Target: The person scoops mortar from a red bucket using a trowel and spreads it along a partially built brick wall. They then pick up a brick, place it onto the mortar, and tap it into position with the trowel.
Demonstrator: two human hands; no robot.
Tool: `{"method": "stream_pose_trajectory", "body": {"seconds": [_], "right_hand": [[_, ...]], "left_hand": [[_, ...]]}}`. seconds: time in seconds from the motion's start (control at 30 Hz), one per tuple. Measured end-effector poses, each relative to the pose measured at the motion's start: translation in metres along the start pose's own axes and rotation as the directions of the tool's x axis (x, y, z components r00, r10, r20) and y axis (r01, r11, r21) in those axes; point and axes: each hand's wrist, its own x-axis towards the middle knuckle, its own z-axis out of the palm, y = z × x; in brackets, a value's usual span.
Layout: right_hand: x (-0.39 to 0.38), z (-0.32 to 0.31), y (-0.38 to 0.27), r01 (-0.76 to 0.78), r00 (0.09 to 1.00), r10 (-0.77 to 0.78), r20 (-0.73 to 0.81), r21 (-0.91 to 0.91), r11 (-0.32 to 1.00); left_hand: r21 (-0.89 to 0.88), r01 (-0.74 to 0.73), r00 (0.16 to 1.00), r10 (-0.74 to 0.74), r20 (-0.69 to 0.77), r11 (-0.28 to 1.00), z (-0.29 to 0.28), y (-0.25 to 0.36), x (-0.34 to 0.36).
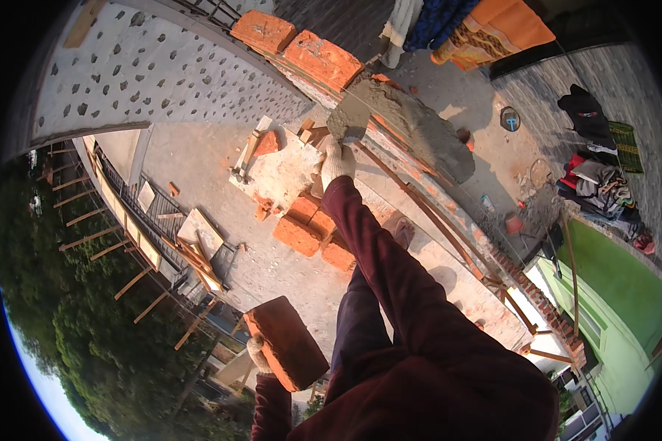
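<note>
Left hand: I see my gloved left hand (259, 354) low in the view, closed around one end of a red brick (287, 342), which it holds up in the air, well apart from the wall.
Right hand: my gloved right hand (336, 163) is stretched out to the wall top, fingers wrapped on the handle of a trowel (348, 117); the blade lies in the wet mortar.
Mortar bed: a grey mortar bed (419, 132) covers a stretch of the wall top (449, 220), thick and uneven; I judge the spreading to be under way, not finished.
Laid course: two bricks (301, 48) already sit on the wall just past the mortar, so I judge this course as started with most of it left.
Brick in hand: not yet set; it has no contact with the mortar.
Supply: a small stack of bricks (309, 228) waits on the slab (221, 169) beside my leg, near a board with scraps.
Left to do, as I judge it: level the bed, seat the held brick next to the laid ones, then go on along the bare wall top.
</note>
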Motion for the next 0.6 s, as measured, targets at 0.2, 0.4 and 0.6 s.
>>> {"method": "stream_pose_trajectory", "body": {"seconds": [0.2, 0.4, 0.6], "right_hand": [[0.020, 0.027, 0.006, 0.097, 0.990, -0.093, -0.104, 0.032, 0.995], [0.046, 0.014, 0.030, 0.280, 0.888, -0.407, -0.216, -0.447, 0.850], [0.038, -0.050, 0.058, 0.373, 0.862, -0.505, -0.046, -0.617, 0.693]], "left_hand": [[-0.030, -0.011, 0.999, 0.013, 0.040, 0.999, -0.087, 0.019, 0.022], [0.002, 0.018, 0.999, -0.018, 0.044, 1.000, -0.057, 0.020, 0.018], [0.003, 0.032, 0.998, -0.032, 0.059, 0.999, -0.054, 0.017, 0.016]]}}
